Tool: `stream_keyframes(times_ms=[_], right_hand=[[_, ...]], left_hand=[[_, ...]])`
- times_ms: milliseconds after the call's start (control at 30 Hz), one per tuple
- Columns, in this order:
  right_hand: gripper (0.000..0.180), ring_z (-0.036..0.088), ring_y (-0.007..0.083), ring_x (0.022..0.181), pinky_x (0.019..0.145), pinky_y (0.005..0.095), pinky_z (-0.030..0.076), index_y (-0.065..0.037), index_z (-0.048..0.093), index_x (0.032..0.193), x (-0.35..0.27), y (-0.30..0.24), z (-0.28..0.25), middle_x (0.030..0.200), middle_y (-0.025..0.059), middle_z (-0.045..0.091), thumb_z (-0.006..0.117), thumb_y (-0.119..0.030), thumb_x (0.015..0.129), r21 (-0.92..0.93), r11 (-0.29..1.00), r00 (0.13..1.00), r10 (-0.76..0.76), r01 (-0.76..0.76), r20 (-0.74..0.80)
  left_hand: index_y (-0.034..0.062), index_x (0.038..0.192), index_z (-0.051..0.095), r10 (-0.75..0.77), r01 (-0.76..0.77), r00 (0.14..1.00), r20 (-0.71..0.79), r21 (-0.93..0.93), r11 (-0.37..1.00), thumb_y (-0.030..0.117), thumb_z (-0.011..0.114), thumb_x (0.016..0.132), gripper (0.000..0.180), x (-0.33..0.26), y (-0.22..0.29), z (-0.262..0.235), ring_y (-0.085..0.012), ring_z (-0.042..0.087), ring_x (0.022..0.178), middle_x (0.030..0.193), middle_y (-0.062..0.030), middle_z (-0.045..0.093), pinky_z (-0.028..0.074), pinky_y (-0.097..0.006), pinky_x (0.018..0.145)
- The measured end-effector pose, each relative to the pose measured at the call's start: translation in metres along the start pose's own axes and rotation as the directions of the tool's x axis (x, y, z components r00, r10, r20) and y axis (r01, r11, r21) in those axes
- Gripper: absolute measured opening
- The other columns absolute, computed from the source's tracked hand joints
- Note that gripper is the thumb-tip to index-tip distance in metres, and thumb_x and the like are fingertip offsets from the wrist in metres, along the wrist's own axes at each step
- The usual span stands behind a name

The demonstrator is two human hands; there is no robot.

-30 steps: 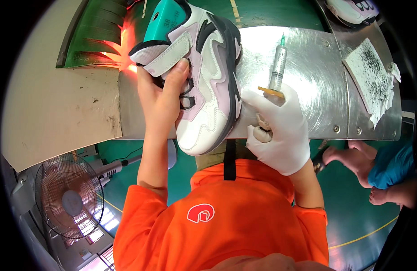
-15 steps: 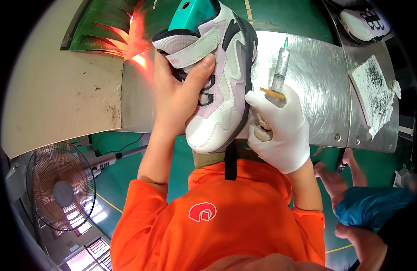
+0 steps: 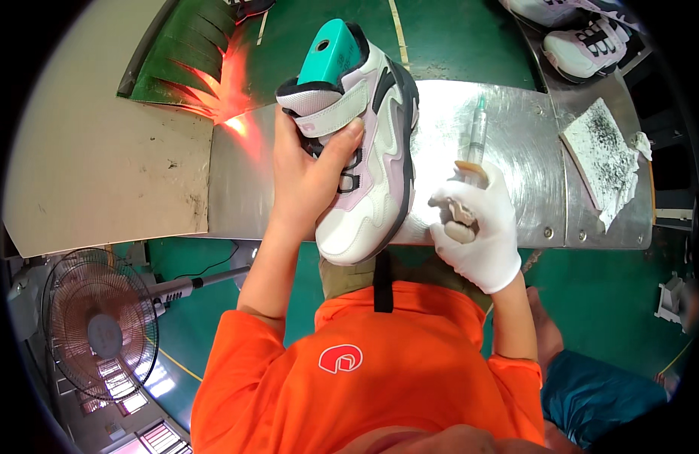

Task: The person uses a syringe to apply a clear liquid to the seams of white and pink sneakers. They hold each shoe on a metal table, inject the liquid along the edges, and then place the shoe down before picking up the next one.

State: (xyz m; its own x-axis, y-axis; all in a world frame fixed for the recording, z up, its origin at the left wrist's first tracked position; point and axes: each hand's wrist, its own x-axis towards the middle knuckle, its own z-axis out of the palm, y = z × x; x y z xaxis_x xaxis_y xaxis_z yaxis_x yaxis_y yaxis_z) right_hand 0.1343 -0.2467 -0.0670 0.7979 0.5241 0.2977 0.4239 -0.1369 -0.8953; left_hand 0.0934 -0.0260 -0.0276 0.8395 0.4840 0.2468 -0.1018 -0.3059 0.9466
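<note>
Got a chunky white-and-lilac sneaker clamped in the bare left hand, above a scuffed, brushed-metal counter, with a smooth teal shoe last stuffed inside. Curling the right hand, in a thin white glove, around a skinny clear syringe plus some lumpy greyish wad, too jumbled to ID. Also seeing a ragged, black-speckled white sheet off to the right.

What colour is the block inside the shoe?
The block is teal green, seen best in the head view.
</note>
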Motion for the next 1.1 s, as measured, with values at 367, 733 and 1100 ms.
stream_keyframes(times_ms=[367, 733, 1100], right_hand=[[0.022, 0.059, 0.0318, 0.071, 0.064, 0.0405, 0.051, -0.009, 0.060, 0.083, 0.044, -0.006, 0.035, 0.097, 0.0147, 0.051, 0.070, -0.012, 0.064, -0.462, 0.883, 0.927, -0.104, -0.080, -0.360], [0.048, 0.063, 0.0294, 0.080, 0.071, 0.0357, 0.054, -0.006, 0.059, 0.112, 0.017, 0.000, -0.007, 0.107, 0.0163, 0.057, 0.076, -0.009, 0.066, -0.511, 0.855, 0.959, -0.215, 0.094, -0.183], [0.102, 0.053, 0.0213, 0.095, 0.078, 0.0323, 0.046, -0.004, 0.027, 0.147, -0.010, 0.047, -0.066, 0.122, 0.0150, 0.048, 0.081, -0.004, 0.060, -0.356, 0.847, 0.850, 0.188, -0.393, -0.492]], left_hand=[[0.0001, 0.126, 0.045, 0.056, -0.056, 0.998, 0.014, -0.003, 0.998, 0.013, 0.074, 0.083, 0.053, -0.001, -0.001, 0.003, -0.0169, 0.060, 0.101, 0.113, -0.0107, 0.061, 0.050, -0.031, 0.087], [-0.0012, 0.130, 0.045, 0.033, -0.032, 0.999, 0.016, -0.090, 0.995, 0.013, 0.072, 0.086, 0.054, 0.031, -0.008, 0.000, -0.0181, 0.058, 0.107, 0.115, -0.0104, 0.060, 0.047, -0.032, 0.093], [0.0011, 0.119, 0.053, 0.125, -0.152, 0.976, 0.181, 0.146, 0.978, 0.017, 0.074, 0.081, 0.046, 0.339, -0.048, 0.048, -0.0143, 0.066, 0.082, 0.097, -0.0076, 0.068, 0.053, -0.029, 0.073]])
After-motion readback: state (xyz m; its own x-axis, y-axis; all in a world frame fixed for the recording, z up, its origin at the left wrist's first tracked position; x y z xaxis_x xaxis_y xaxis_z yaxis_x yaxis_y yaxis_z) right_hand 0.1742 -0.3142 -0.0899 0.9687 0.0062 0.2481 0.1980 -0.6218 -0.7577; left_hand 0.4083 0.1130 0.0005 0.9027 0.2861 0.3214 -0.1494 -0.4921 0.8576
